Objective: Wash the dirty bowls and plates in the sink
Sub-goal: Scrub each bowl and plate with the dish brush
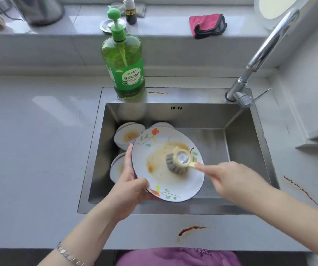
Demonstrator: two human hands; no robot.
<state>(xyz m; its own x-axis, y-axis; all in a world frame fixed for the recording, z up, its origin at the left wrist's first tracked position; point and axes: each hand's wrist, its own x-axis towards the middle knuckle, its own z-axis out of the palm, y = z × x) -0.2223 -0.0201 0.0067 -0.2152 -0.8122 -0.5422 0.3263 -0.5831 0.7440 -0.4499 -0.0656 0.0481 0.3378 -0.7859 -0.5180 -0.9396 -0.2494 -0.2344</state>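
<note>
at the bottom edge, a purple garment (177, 256); on the left wrist, a bracelet (69, 255). on the front strip of the counter (29, 150), a reddish-brown smear (190, 229). over the steel sink (246, 143), hands apart: left hand (129, 187) clamped on the lower-left rim of a flowered plate (160, 181), holding it tilted above the basin; right hand (229, 181) gripping the cream handle of a scrub brush (177, 162), grey head pressed to the plate's greasy orange middle. behind the plate, at the basin's left side, stained white bowls (127, 135), some nested. on the sink's back ledge, an upright green dish soap bottle (123, 64); at back right, a chrome faucet (265, 50). farthest, on the sill, a pink cloth (208, 24) and a small spray bottle (130, 11).
</note>
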